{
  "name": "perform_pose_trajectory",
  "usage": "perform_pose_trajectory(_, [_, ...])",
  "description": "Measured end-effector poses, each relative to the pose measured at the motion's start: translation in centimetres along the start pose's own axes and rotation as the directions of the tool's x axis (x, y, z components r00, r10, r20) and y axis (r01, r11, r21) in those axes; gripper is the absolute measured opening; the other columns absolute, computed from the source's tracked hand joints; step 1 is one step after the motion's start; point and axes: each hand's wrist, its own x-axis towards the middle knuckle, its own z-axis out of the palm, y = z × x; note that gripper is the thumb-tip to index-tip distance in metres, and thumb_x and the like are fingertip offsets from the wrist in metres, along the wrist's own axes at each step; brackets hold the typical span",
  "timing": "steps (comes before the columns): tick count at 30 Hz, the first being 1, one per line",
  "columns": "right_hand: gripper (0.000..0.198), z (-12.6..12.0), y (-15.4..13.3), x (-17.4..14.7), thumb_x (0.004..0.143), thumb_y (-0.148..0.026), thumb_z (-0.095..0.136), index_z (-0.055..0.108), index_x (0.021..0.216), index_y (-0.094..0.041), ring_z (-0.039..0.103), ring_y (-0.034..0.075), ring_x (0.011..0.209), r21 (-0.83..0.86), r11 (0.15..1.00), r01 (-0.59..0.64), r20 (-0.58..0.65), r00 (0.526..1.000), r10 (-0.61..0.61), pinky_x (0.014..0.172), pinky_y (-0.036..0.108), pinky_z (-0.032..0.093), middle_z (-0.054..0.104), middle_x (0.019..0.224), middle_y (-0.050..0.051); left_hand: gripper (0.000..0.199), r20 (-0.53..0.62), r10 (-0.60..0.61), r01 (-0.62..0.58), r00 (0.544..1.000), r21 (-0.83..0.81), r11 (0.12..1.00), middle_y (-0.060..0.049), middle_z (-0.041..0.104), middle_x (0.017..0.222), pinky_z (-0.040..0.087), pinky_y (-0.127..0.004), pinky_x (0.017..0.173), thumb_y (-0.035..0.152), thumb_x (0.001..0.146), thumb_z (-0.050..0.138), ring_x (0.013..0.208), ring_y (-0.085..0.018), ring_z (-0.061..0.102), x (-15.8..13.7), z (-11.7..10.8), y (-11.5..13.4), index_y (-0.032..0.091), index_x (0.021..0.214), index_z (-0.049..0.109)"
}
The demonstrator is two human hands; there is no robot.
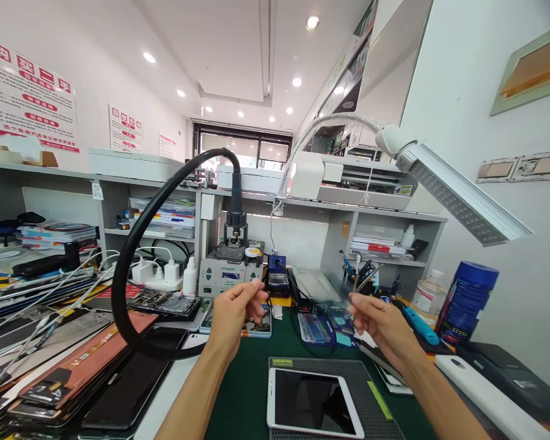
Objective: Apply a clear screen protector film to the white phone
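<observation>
My left hand (238,308) is raised over the bench, with thumb and forefinger pinched and the other fingers curled. Whatever lies in that pinch is too small to make out. To the right, my right hand (376,315) is also closed in a pinch, and something thin and see-through seems to show at its fingertips. Below and between both hands lies a white tablet (314,403) with a dark screen, flat on a grey perforated mat (376,379). Neither hand touches the tablet.
Stacked phone screens and phones (128,385) cover the left side. A black hose (123,263) arches from the hot-air station (229,275). A lamp (467,195) hangs at right, above a blue canister (470,299), a clear bottle (428,290) and a white device (490,391).
</observation>
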Motion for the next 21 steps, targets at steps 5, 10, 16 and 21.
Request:
perform_pose_trajectory(5, [0.024, 0.3, 1.4, 2.3, 0.085, -0.033, 0.076, 0.07, 0.099, -0.015, 0.061, 0.012, 0.062, 0.075, 0.997, -0.027, -0.164, 0.986, 0.039, 0.053, 0.023, 0.052, 0.071, 0.091, 0.005, 0.041, -0.102, -0.017, 0.013, 0.995, -0.036, 0.999, 0.002, 0.06, 0.058, 0.041, -0.02, 0.041, 0.049, 0.063, 0.083, 0.046, -0.008, 0.05, 0.4, -0.6, -0.4, 0.012, 0.074, 0.068])
perform_pose_trajectory(10, [0.029, 1.5, 2.7, 5.3, 0.097, -0.032, 0.062, 0.061, 0.122, -0.017, 0.066, 0.022, 0.099, 0.096, 0.984, -0.149, -0.257, 0.951, 0.169, 0.083, 0.042, 0.057, 0.064, 0.121, 0.009, 0.041, -0.13, -0.038, 0.038, 0.991, -0.008, 0.999, 0.002, 0.059, 0.057, 0.041, -0.02, 0.042, 0.048, 0.059, 0.084, 0.045, -0.008, 0.049, 0.7, -1.0, -1.2, 0.013, 0.071, 0.066])
perform_pose_trajectory(16, [0.033, 2.5, 4.6, 7.8, 0.096, -0.032, 0.062, 0.059, 0.125, -0.017, 0.065, 0.024, 0.104, 0.134, 0.971, -0.2, -0.329, 0.915, 0.233, 0.087, 0.044, 0.056, 0.062, 0.126, 0.009, 0.04, -0.144, -0.029, 0.035, 0.989, 0.035, 0.999, 0.002, 0.058, 0.055, 0.039, -0.02, 0.041, 0.048, 0.061, 0.083, 0.043, -0.008, 0.048, 0.8, -1.3, -1.8, 0.013, 0.068, 0.065])
perform_pose_trajectory(21, [0.034, 2.3, 6.4, 8.5, 0.096, -0.033, 0.063, 0.059, 0.125, -0.017, 0.065, 0.024, 0.104, 0.167, 0.972, -0.164, -0.335, 0.918, 0.212, 0.087, 0.045, 0.056, 0.062, 0.126, 0.01, 0.042, -0.143, 0.001, 0.012, 0.99, 0.085, 0.996, 0.001, 0.058, 0.056, 0.04, -0.021, 0.04, 0.051, 0.061, 0.082, 0.044, -0.009, 0.048, 0.6, -0.9, -1.9, 0.012, 0.07, 0.067])
